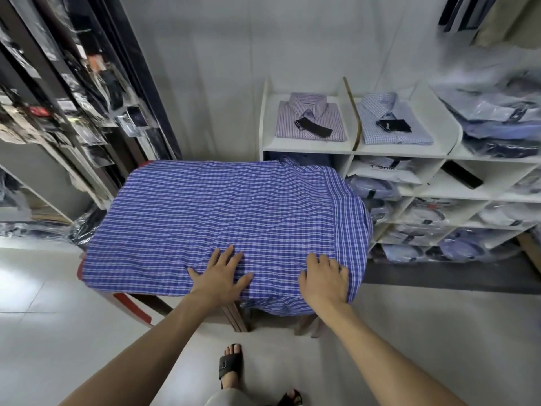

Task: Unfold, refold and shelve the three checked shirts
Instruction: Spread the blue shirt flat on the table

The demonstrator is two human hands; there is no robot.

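Head view looks down on your two bare arms reaching forward over a blue checked shirt (pixel 222 218) that lies spread out, back side up, across a small surface (pixel 128 303) with a red edge showing at its near left corner. The shirt's collar end points right, toward the shelves, and its near edge and right side hang over the surface. Your left hand (pixel 219 276) lies flat on the cloth near the front edge, its fingers (pixel 227 254) spread apart and straight, thumb out to the right. Your right hand (pixel 323 281) rests just beside it to the right, palm down, its fingers (pixel 328 263) lying close together and bent slightly over the cloth where it drops off the corner; you hold no fold in either hand.

Behind the surface stands a white shelf unit (pixel 307 148). On its top level a folded purple checked shirt (pixel 310 120) sits in the left compartment, and a folded light blue checked shirt (pixel 393 121) in the one next to it, each with a dark tag below the collar. Lower compartments hold shirts in clear bags. Your sandalled foot (pixel 231 366) stands on the pale tiled floor (pixel 58 303).
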